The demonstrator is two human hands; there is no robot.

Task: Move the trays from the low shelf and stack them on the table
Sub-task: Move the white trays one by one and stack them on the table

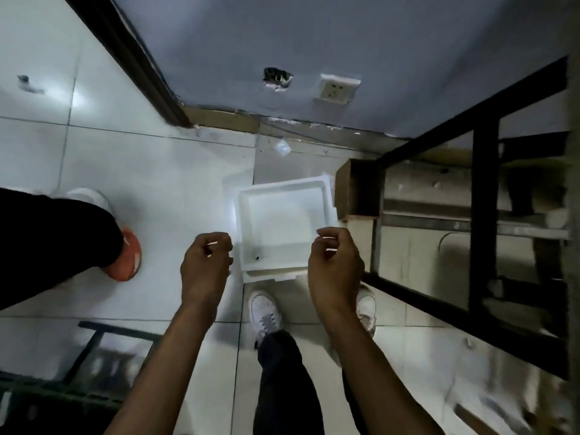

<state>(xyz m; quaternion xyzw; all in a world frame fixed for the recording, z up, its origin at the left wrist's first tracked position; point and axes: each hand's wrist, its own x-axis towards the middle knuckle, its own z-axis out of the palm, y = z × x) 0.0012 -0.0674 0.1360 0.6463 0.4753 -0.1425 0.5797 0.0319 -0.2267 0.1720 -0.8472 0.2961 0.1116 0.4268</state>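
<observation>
White foam trays (284, 227), at least two nested, seem to sit on the floor tiles (141, 183) just beside the black metal rack (483, 189); blur makes it hard to say. Left hand (205, 265) is curled loosely, holding nothing, just left of the stack. Right hand (334, 265) has its fingers pinched at the near right corner of the rim; whether its grip has truly closed on it I cannot tell. My read: take opposite rims with both hands, lift level, since foam chips easily. A cardboard box (356, 196) touches or nearly touches the far right edge; the rack post is close on the right. Open floor lies left, though another person's leg (53, 243) stands there. No table in view.
</observation>
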